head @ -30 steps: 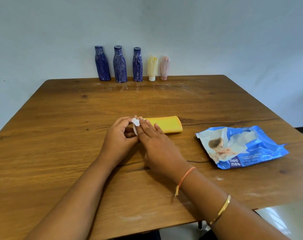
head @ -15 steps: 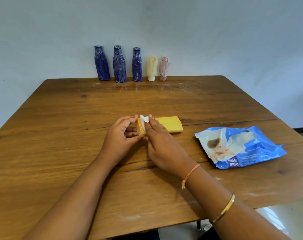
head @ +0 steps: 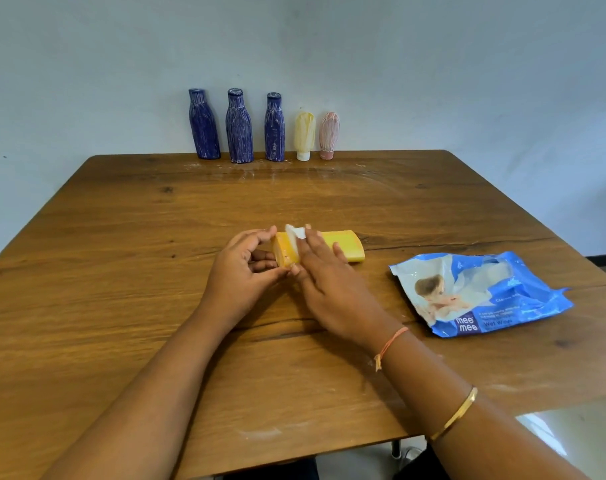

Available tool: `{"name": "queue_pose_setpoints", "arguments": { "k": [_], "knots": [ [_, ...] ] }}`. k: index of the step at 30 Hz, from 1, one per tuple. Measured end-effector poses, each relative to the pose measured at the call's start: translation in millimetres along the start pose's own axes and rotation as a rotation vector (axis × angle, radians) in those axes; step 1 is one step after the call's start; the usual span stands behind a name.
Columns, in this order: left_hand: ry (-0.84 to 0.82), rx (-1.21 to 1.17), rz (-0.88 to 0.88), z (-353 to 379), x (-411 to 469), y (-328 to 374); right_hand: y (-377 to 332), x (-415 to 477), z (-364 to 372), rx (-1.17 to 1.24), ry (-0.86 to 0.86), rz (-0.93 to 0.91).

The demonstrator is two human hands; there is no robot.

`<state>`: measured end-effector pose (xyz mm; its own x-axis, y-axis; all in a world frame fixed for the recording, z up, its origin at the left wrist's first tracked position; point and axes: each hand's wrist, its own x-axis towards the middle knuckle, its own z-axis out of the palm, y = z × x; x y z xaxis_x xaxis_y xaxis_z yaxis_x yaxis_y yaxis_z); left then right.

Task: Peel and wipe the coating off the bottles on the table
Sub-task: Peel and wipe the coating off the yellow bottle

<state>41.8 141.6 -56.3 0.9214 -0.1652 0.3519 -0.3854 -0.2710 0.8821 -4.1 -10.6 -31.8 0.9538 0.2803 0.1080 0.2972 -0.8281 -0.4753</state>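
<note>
- While left hand (head: 239, 275) curls its fingers round one end, bottle (head: 343, 245) lies sideways on the table (head: 121, 306).
- Right hand (head: 332, 282) presses wipe (head: 295, 233) onto it, fingers flat.
- Likely light, stiff, slippery when wet: grip the bare end firmly.

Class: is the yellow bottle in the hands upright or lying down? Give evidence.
Lying down: the yellow bottle rests lengthwise on the table, its long side flat.

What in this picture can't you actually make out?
Head view:
- yellow bottle, middle part: covered by the right hand.
- wipe: mostly under its fingers; pinched or pressed, unclear.
- wipes pack small print: too small.
- five far bottles, surfaces: hidden by coating.
</note>
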Motion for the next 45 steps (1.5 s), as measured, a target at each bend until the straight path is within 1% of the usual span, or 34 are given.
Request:
{"name": "queue_pose_setpoints", "arguments": {
  "k": [2, 5, 7, 11, 13, 15, 19, 22, 24, 25, 28, 30, 32, 36, 38, 41, 45],
  "knots": [
    [0.006, -0.02, -0.021, -0.5, -0.4, -0.2, -10.0, -2.1, 3.9, -0.013, -0.025, -0.085],
    [0.0, -0.021, -0.041, 0.2, 0.2, -3.0, -5.0, -1.2, 1.0, -0.09, -0.061, -0.089],
    [0.012, -0.031, -0.046, 0.9, 1.0, -4.9, 9.3, 0.1, -2.9, -0.142, -0.076, -0.013],
    [0.039, 0.009, -0.036, 0.0, 0.9, -2.7, 42.6, 5.2, -12.2, -0.112, -0.049, 0.266],
    [0.042, 0.011, -0.033, 0.1, 0.5, -2.2, 46.1, 5.2, -12.9, -0.086, -0.048, 0.307],
    [0.045, 0.002, -0.031, 1.1, 0.1, -2.7, 35.7, 1.3, -9.2, -0.097, -0.045, 0.241],
    [0.047, -0.036, -0.055, 0.9, 0.4, -0.9, -4.2, -8.6, 2.3, -0.089, -0.065, -0.038],
    [0.06, -0.042, -0.081, -1.4, 0.4, -0.1, -12.8, -10.0, 5.8, -0.132, -0.096, -0.121],
    [0.059, -0.051, -0.088, -1.1, 0.3, -0.3, -2.4, -10.0, 4.0, -0.171, -0.1, -0.094],
    [0.064, -0.056, -0.094, -0.8, 0.6, -0.5, 6.4, -9.3, 2.8, -0.177, -0.105, -0.046],
    [0.091, -0.06, -0.117, -0.4, 1.9, 0.5, 32.3, -4.4, -4.4, -0.103, -0.089, 0.18],
    [0.09, -0.04, -0.112, 0.2, 2.3, 1.5, 40.2, -1.4, -7.8, -0.078, -0.062, 0.265],
    [0.089, -0.037, -0.106, 0.2, 1.8, 2.7, 33.7, -1.4, -6.9, -0.06, -0.067, 0.213],
    [0.061, -0.038, -0.11, -2.7, -0.3, 2.9, -0.8, -10.1, 4.0, -0.055, -0.056, -0.068],
    [0.071, -0.023, -0.104, -4.6, -0.6, 2.9, -3.7, -9.3, 2.8, -0.032, -0.03, -0.121],
    [0.095, 0.005, -0.117, -5.8, 0.3, 4.4, 14.3, -3.7, -3.5, -0.079, 0.001, -0.111],
    [0.126, 0.057, -0.121, -6.0, -0.2, 3.6, 42.3, 0.0, -11.2, -0.107, 0.088, 0.082]
  ]
}}
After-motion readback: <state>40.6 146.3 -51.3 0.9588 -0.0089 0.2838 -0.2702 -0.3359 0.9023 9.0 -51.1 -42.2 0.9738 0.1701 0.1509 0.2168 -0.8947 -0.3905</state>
